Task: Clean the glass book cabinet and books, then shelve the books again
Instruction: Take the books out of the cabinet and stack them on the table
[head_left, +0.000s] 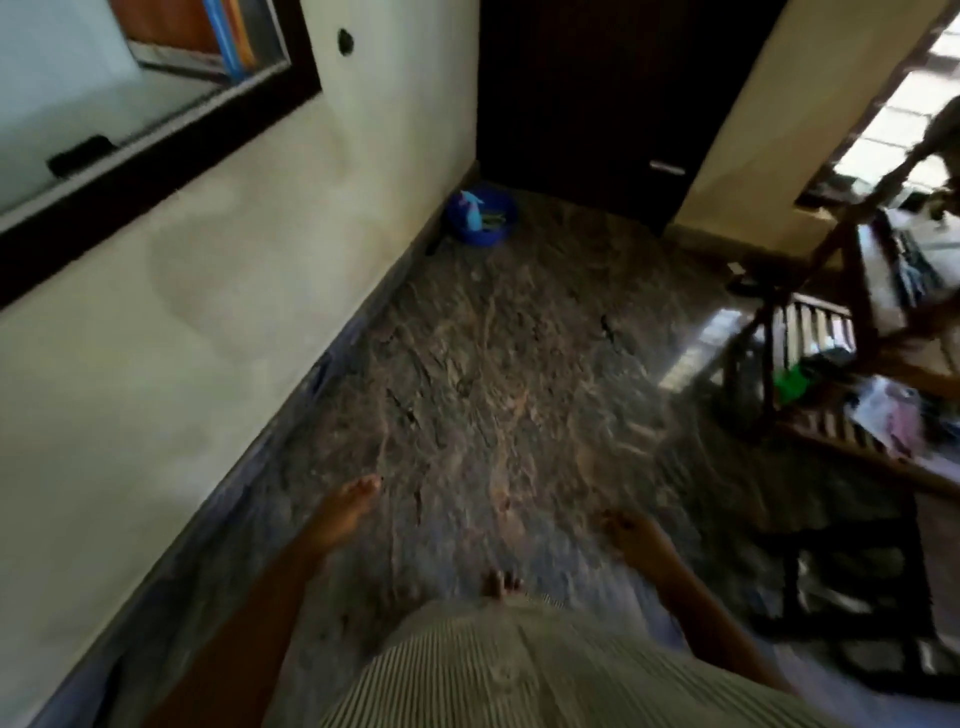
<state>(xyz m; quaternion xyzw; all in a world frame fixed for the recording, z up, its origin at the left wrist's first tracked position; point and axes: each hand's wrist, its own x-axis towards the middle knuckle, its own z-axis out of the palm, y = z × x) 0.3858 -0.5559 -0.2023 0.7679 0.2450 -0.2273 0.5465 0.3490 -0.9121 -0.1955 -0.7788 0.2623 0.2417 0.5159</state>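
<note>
The glass book cabinet (156, 130) with a dark frame is set in the wall at the upper left; a few coloured books (234, 41) stand at its top edge. A blue basin (485, 218) holding a blue spray bottle (471, 208) sits on the floor in the far corner. My left hand (348, 512) hangs over the floor with fingers straight and holds nothing. My right hand (631, 535) hangs low to the right, fingers loosely curled, also empty. The view is blurred.
Brown stone floor (493, 374) stretches ahead to a dark door (597, 104). A pale wall (234, 312) runs along the left. Wooden furniture (841, 364) with piled items stands at the right. My bare toes (501, 582) show below.
</note>
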